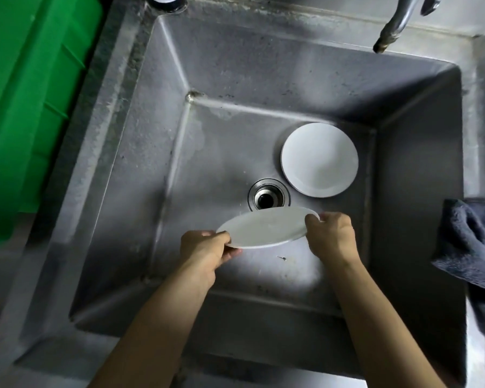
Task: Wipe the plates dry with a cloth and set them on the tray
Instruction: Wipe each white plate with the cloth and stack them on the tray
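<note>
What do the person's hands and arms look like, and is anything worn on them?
Both arms are bare from the bottom edge of the picture up to the wrists: no sleeves show. The left hand and the right hand wear no gloves, and no ring, watch or bracelet can be seen on them. The nails look short and unpainted, though they are small in this view.

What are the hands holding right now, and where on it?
Both hold one white plate over the sink: the left hand grips its left rim, the right hand its right rim.
</note>
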`<state>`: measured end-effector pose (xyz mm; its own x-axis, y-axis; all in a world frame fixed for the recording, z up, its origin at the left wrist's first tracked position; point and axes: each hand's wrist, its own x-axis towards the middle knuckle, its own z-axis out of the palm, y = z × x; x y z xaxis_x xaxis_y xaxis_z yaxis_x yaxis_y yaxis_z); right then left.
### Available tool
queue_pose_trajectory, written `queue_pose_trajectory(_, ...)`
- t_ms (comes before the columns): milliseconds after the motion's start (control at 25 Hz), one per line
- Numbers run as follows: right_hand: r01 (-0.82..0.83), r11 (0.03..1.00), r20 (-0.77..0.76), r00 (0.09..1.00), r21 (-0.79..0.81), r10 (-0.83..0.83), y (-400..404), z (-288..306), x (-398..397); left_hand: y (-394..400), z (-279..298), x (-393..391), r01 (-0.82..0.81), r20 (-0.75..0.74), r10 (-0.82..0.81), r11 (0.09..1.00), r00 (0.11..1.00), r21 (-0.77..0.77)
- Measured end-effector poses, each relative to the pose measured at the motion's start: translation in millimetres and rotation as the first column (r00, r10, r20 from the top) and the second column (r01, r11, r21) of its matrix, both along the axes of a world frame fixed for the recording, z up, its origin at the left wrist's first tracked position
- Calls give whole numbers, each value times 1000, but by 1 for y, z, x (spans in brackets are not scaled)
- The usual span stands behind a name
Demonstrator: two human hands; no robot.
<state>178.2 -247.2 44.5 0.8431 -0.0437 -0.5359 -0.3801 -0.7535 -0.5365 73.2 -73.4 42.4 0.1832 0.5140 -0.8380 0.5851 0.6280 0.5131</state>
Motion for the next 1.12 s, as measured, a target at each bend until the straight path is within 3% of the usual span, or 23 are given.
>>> queue_pose_trajectory(160,36,995,38,998,89,-40,1,-1,-6,2,-2,2,58,22,-60,996,998,72)
queue_pose_trajectory(240,64,994,-4,998,90,-64,1,-2,-11,1,-1,1,32,-7,-32,998,999,55)
queue_pose_trajectory(360,136,977,-31,991,163,-133,0,-1,-21,0,1,-1,20,62,-21,1000,998,5)
queue_pose_trajectory(600,290,864,-100,957,411,-273,2,13,-56,-22,23,-7,150,319,-55,948,946,-282)
queue_pose_trajectory(760,374,758,-167,926,535,-339,-2,29,-71,-31,32,-6,157,439,58,885,897,-438)
queue_pose_trajectory(920,377,760,-198,926,529,-322,-18,46,-75,-43,51,-3,196,497,44,886,867,-420)
queue_pose_trajectory(1000,331,819,-159,944,469,-290,-32,55,-71,-49,63,-1,204,508,20,901,861,-382)
queue_pose_trajectory(1120,126,962,186,967,244,-173,-70,72,-60,-54,83,0,230,512,-22,909,859,-348)
